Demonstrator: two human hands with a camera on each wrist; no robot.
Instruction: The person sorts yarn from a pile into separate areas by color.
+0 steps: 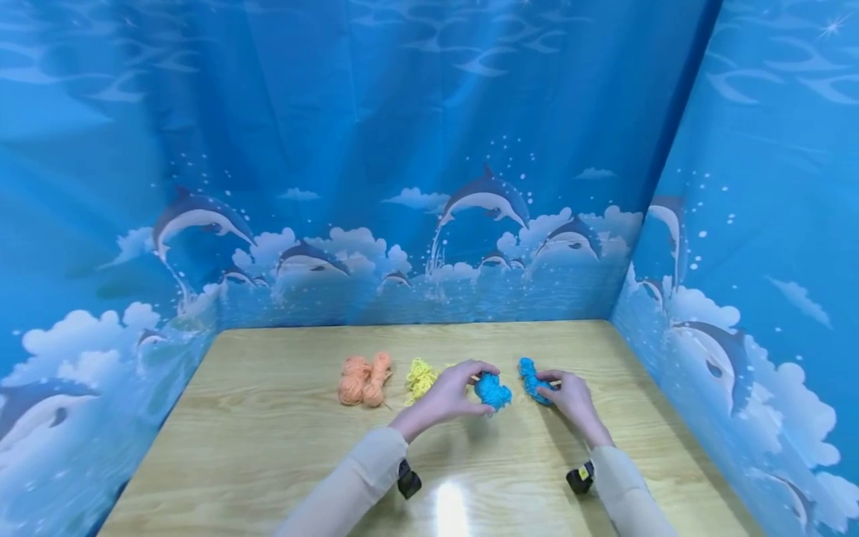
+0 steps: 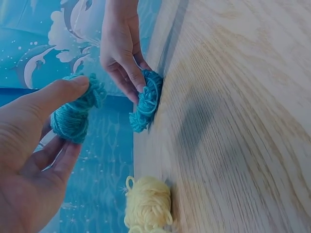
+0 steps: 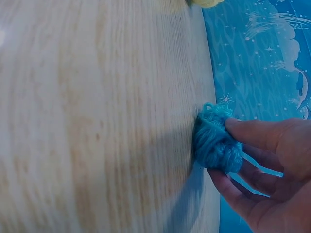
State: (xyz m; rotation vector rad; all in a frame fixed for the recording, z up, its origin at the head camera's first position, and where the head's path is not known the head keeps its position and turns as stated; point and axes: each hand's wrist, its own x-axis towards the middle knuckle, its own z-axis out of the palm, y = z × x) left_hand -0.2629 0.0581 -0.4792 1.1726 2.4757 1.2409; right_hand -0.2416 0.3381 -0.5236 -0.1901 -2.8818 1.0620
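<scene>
My left hand (image 1: 451, 392) pinches a blue yarn bundle (image 1: 493, 391) between thumb and fingers, held up above the table with its shadow below. To its right, my right hand (image 1: 569, 394) grips a second blue yarn bundle (image 1: 533, 380), which rests at the tabletop. In the left wrist view the raised blue bundle (image 2: 73, 116) looks thick and wound, with loops at its upper end. The right wrist view shows the other blue bundle (image 3: 218, 138) between thumb and fingertips, low against the wood.
Yellow yarn (image 1: 420, 379) lies left of the left hand, partly hidden behind it. Further left are two orange yarn bundles (image 1: 354, 380) side by side. The wooden table (image 1: 268, 447) is bordered by a blue dolphin-print curtain (image 1: 376, 149) behind and at both sides.
</scene>
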